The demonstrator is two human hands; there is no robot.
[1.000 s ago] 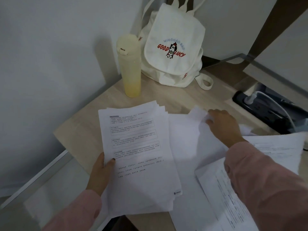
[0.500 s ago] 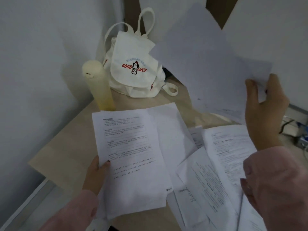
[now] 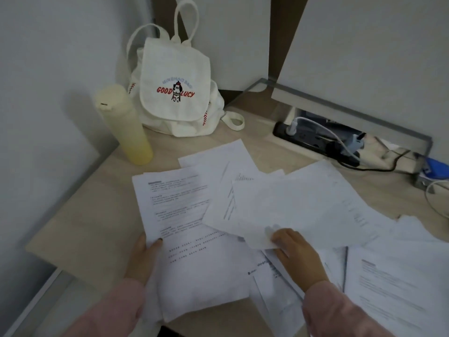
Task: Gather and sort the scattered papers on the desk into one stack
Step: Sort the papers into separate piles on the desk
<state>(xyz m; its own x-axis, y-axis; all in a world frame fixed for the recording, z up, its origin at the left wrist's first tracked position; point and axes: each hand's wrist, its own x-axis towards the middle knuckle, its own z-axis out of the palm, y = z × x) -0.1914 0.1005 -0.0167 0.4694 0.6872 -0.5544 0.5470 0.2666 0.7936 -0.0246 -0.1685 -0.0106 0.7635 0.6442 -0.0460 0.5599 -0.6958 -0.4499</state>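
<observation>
A stack of printed white papers (image 3: 194, 239) lies at the desk's front left, and my left hand (image 3: 143, 259) grips its left edge, thumb on top. My right hand (image 3: 295, 254) pinches the near corner of a large white sheet (image 3: 298, 210). That sheet lies tilted, and its left part overlaps the stack's right side. More loose printed sheets (image 3: 393, 283) lie spread over the right half of the light wooden desk (image 3: 92, 215), some under my right hand. Both sleeves are pink.
A pale yellow bottle (image 3: 124, 125) stands upright at the back left, beside a white cloth backpack (image 3: 175, 88) against the wall. A black power strip (image 3: 315, 142) with plugs and cables lies at the back right. The desk's left edge drops off close to the stack.
My right hand held the sheet high in the air half a second ago; it has come down, and the sheet now lies partly over the stack. My left hand keeps its hold on the stack.
</observation>
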